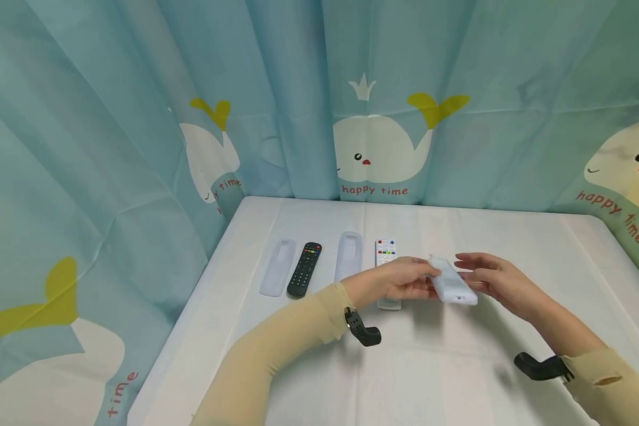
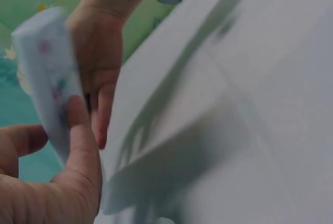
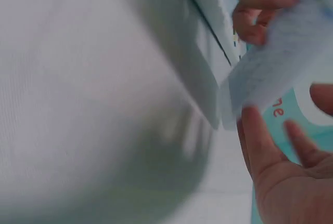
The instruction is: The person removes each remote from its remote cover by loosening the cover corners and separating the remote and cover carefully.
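My left hand (image 1: 399, 279) pinches a white remote control in a translucent cover (image 1: 454, 285), holding it tilted above the table. Coloured buttons show blurred through the covered remote (image 2: 54, 73) in the left wrist view. On its other side, my right hand (image 1: 506, 285) has its fingers extended and loosely spread. One fingertip (image 3: 251, 114) of that hand touches or nearly touches the end of the cover in the right wrist view; the thumb stands apart. Partly behind the left hand, a white remote with coloured buttons (image 1: 386, 251) lies on the table.
Left of the hands, a black remote (image 1: 305, 269) lies between two translucent covers, the left cover (image 1: 278, 267) and the right cover (image 1: 348, 254). A white cloth covers the table (image 1: 404, 378). A blue whale-print curtain (image 1: 293, 136) hangs behind it.
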`<action>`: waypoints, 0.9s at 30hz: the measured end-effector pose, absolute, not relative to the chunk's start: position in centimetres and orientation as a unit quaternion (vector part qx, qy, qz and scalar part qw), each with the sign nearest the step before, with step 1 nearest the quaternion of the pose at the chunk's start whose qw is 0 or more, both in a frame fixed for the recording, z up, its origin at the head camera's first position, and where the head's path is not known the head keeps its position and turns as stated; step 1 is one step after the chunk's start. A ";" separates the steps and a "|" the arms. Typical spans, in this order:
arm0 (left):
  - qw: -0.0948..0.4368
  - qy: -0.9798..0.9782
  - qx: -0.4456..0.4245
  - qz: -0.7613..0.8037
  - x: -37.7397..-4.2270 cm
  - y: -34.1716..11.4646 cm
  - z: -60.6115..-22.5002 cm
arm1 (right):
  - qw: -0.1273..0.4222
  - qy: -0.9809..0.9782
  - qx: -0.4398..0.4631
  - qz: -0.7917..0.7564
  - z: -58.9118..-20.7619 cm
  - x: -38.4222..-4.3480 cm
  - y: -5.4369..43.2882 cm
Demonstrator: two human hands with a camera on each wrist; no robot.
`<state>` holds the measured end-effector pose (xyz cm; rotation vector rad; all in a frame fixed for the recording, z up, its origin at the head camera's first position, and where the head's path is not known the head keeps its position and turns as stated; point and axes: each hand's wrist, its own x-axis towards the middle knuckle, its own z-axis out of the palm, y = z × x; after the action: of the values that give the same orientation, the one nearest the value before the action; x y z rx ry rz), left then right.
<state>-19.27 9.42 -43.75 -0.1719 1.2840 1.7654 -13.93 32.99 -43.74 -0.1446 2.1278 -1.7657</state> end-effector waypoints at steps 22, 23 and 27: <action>0.344 0.683 0.049 0.642 -19.2 9.6 -44.2 | 0.187 0.754 -0.008 -0.629 -44.3 -14.7 31.1; 0.340 0.687 0.053 0.640 -19.3 9.7 -44.2 | 0.180 0.758 -0.009 -0.627 -44.3 -14.7 31.0; 0.316 0.701 0.056 0.637 -19.6 9.7 -44.0 | 0.151 0.776 -0.016 -0.612 -44.2 -14.9 30.6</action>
<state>-19.58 9.72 -44.01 0.1484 1.8466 1.6765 -14.90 30.62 -44.24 -0.0466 2.2296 -1.7574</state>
